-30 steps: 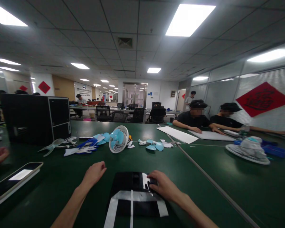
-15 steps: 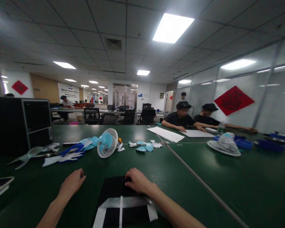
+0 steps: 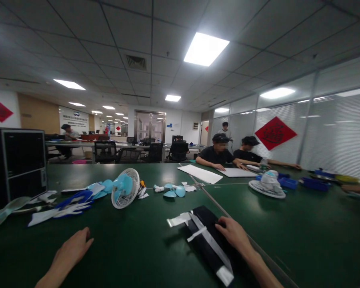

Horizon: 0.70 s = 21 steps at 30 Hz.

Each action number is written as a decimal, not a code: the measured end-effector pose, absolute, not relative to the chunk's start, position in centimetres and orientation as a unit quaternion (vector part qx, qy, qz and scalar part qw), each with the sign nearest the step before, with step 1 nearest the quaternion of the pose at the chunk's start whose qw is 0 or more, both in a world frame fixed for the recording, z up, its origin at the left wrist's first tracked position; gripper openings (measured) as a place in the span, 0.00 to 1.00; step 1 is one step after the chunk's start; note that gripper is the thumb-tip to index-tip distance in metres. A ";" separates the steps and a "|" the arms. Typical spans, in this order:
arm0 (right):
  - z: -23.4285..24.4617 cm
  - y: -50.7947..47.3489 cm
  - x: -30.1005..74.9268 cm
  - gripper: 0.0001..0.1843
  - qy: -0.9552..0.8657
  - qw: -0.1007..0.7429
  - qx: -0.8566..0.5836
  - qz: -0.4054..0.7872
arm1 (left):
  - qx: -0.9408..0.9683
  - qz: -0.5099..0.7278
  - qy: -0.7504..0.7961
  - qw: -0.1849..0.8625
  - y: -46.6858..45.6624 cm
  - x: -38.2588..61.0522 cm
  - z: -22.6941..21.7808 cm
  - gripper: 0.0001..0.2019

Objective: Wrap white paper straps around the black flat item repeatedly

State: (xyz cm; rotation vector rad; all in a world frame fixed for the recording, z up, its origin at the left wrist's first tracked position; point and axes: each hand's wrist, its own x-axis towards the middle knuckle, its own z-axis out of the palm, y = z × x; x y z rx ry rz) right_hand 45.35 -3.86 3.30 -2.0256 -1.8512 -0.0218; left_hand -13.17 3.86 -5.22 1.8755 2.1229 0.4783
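Observation:
My right hand [image 3: 232, 232] grips the right edge of a flat black panel [image 3: 205, 216] that has silver tape-like strips [image 3: 208, 240] across it. The panel is tilted, its right side raised off the green table, with a strip end sticking out to the left. What exactly the panel is, I cannot tell. Over at the lower left, my left hand [image 3: 69, 252] rests near the tabletop, fingers loosely bent, thumb apart, holding nothing. Beyond the hands lies a small fan head [image 3: 126, 188] with light blue blades inside a white grille.
Gloves [image 3: 63, 208] and a black computer case [image 3: 24, 164] are at the left. Loose blue fan blades [image 3: 174, 191] lie mid-table. A white fan part [image 3: 268, 186] and blue trays [image 3: 313, 183] stand to the right. Two people [image 3: 220, 154] sit across the table by white boards [image 3: 199, 174].
The black panel, flat in front of me before, is now lifted on its side and shifted right by my right hand. My view has turned right; my left hand stays empty.

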 end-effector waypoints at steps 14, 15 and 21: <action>0.3 -4.0 51.3 0.23 -0.608 0.203 -0.768 0.004 | 0.637 0.143 0.750 0.109 1.1 -11.3 -2.8 0.13; 0.4 -4.2 51.0 0.24 -0.602 0.209 -0.771 -0.022 | 0.636 0.142 0.751 0.108 1.0 -11.2 -2.7 0.13; 0.7 -7.4 48.7 0.30 -0.573 0.280 -0.768 -0.050 | 0.632 0.146 0.754 0.106 1.0 -11.0 -2.4 0.12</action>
